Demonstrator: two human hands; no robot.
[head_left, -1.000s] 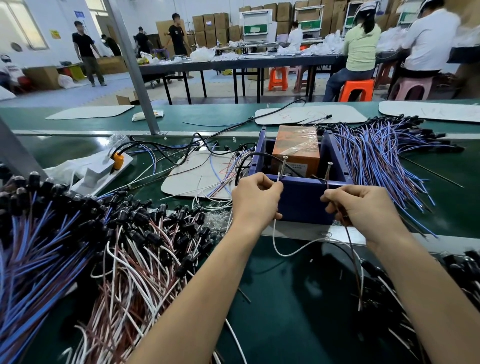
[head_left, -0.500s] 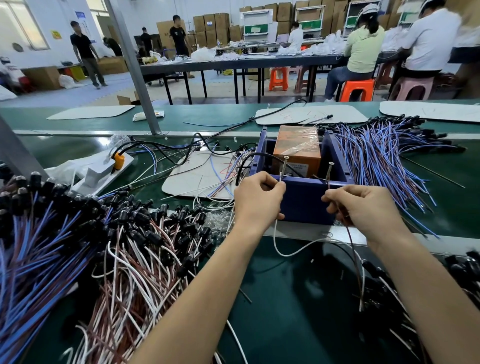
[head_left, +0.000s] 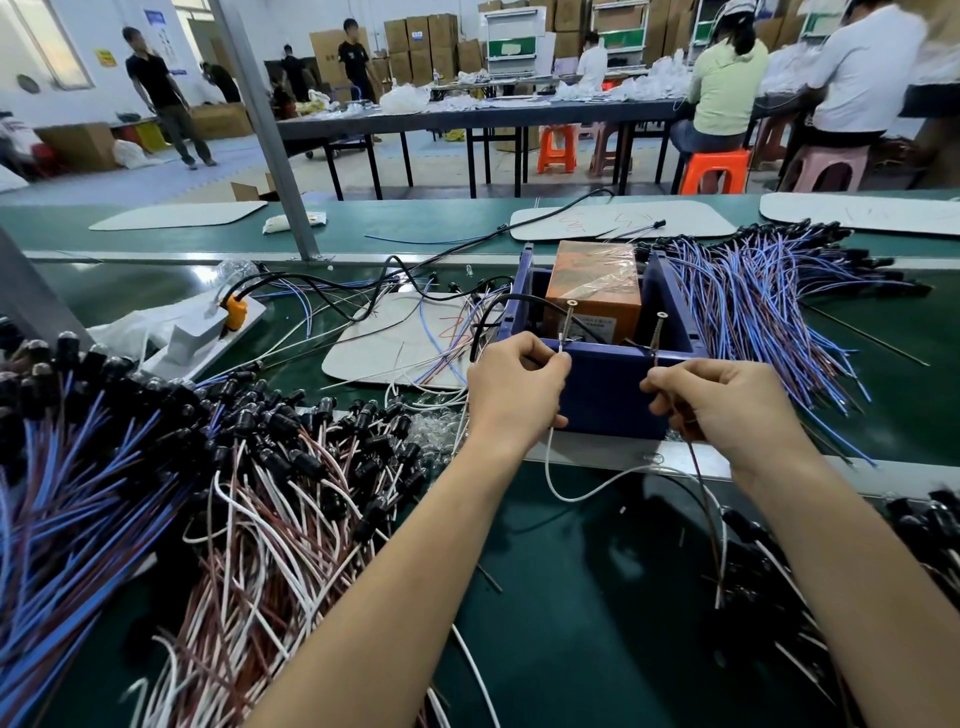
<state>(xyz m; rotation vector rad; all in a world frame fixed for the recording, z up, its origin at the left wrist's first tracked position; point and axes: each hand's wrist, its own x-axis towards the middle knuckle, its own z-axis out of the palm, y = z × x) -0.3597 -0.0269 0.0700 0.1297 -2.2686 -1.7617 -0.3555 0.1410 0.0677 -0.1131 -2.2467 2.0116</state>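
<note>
Green bench: a large heap of brown-and-white leads fills the lower left, judged to be awaiting work, so the job looks far from finished. At centre frame stands the blue box. The left hand pinches a white wire at the foot of the left screw, and the right hand pinches a brown wire just below the right screw, contact there unconfirmed.

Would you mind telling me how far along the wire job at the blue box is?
Seemingly done: the combed bundle of blue leads right of the blue box. In hand: the left hand pinches a white wire at the left screw, and the right hand pinches a brown wire below the right screw. Left: the big heap of red-and-white leads, so much probably remains.
</note>
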